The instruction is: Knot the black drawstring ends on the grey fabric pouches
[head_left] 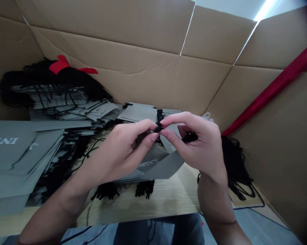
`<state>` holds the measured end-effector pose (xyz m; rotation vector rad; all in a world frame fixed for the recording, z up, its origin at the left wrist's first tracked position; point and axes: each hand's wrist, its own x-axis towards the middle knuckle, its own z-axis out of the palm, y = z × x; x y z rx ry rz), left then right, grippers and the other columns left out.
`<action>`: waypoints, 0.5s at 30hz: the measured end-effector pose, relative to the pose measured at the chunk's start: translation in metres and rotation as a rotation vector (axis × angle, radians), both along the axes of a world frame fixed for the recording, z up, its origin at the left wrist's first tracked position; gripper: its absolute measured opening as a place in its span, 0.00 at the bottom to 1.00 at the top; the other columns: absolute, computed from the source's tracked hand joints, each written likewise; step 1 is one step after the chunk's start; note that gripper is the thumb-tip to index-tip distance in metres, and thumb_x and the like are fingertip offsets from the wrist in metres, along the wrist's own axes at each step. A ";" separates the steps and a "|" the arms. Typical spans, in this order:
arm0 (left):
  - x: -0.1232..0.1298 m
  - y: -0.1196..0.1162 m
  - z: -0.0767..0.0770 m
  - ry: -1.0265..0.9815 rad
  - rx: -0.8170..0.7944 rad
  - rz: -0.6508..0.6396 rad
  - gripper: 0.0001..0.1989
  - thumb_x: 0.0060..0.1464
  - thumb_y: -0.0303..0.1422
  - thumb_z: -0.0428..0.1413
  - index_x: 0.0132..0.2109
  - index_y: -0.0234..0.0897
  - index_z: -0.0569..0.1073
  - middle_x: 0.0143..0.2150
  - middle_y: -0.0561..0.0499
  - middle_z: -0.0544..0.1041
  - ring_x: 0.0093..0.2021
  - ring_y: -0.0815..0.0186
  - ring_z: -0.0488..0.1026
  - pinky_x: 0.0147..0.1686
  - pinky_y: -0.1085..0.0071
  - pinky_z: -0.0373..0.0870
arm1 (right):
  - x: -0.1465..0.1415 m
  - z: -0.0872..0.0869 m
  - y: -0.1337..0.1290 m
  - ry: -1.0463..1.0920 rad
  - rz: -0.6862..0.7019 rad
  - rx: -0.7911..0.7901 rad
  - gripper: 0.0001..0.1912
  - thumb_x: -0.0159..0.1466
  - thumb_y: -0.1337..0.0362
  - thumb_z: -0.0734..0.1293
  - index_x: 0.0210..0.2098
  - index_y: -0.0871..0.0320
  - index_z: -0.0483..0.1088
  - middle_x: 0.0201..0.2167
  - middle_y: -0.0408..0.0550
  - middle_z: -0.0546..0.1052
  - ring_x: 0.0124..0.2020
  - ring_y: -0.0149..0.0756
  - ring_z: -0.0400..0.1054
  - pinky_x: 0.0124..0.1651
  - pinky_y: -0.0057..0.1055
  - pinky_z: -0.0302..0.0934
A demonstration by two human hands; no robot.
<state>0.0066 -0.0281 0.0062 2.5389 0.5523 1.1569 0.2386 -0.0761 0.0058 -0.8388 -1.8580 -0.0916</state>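
Observation:
My left hand [129, 143] and my right hand [194, 136] meet over the table, thumbs and forefingers pinching a short bit of black cord [158, 128] between them. More black cord shows inside the curled fingers of my right hand. Right below hangs or lies a grey paper piece [168, 166] with white lettering; whether the pinched cord is tied to it I cannot tell. Under my hands lies a stack of grey pieces, with black cord ends [145, 188] sticking out at its front edge.
Stacks of grey printed pieces [7, 153] with black cords fill the left side. A black cord bundle [92, 81] with a red band [60, 64] tops the rear pile. Another cord bundle [236, 166] lies at right. Cardboard walls [143, 68] enclose the wooden table [173, 197].

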 end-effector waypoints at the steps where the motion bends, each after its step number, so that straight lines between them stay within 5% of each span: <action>1: 0.000 -0.001 0.000 -0.001 0.007 -0.012 0.11 0.82 0.32 0.55 0.46 0.38 0.78 0.32 0.59 0.77 0.28 0.73 0.69 0.29 0.75 0.64 | 0.000 0.000 0.000 -0.013 0.010 0.015 0.08 0.76 0.72 0.78 0.50 0.53 0.83 0.46 0.42 0.90 0.45 0.34 0.86 0.43 0.31 0.76; 5: 0.001 -0.001 -0.001 -0.003 0.097 -0.019 0.12 0.82 0.29 0.53 0.44 0.38 0.75 0.34 0.58 0.76 0.31 0.72 0.71 0.32 0.74 0.66 | -0.004 0.001 -0.004 -0.006 0.006 0.044 0.08 0.76 0.73 0.78 0.48 0.53 0.82 0.44 0.41 0.90 0.45 0.33 0.86 0.52 0.31 0.80; 15: 0.009 0.002 -0.011 -0.041 0.293 0.033 0.11 0.80 0.25 0.53 0.44 0.36 0.74 0.37 0.53 0.74 0.37 0.67 0.70 0.38 0.68 0.69 | -0.009 -0.001 -0.008 -0.011 -0.083 0.088 0.08 0.75 0.74 0.75 0.46 0.53 0.80 0.41 0.40 0.89 0.41 0.29 0.84 0.45 0.28 0.77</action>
